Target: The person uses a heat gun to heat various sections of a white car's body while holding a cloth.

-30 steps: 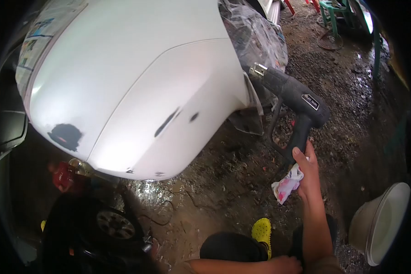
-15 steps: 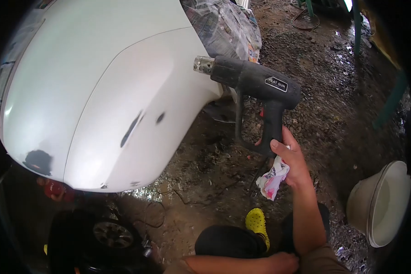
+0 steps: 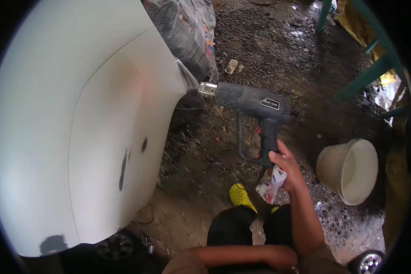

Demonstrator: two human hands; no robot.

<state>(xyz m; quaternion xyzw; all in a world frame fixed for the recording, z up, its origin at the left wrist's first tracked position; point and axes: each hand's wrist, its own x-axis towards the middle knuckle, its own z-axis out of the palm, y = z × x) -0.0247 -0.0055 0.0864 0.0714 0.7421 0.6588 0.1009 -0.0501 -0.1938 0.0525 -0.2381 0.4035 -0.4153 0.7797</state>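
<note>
My right hand point(image 3: 287, 169) is closed around the lower grip of a black heat gun point(image 3: 253, 105). Its metal nozzle points left, toward a white car body panel point(image 3: 105, 150), with a gap between them. Crumpled white and pink cloth or paper point(image 3: 272, 183) hangs below the grip, held in the same hand. Dark patches and a dark streak point(image 3: 123, 169) mark the panel. My left forearm lies across my lap, and my left hand point(image 3: 281, 256) rests beside my right elbow; its fingers are hidden.
Newspaper and plastic sheeting point(image 3: 187, 36) cover the part beyond the panel. To my right are a whitish bucket point(image 3: 347, 171), green legs or poles point(image 3: 365, 80) and a wheel point(image 3: 370, 264). Another wheel point(image 3: 114, 246) lies under the panel. The ground is wet gravel.
My view has shifted, so the panel appears larger and the bucket nearer the middle. The heat gun stays in my right hand, its nozzle now beside the panel's edge rather than overlapping it.
</note>
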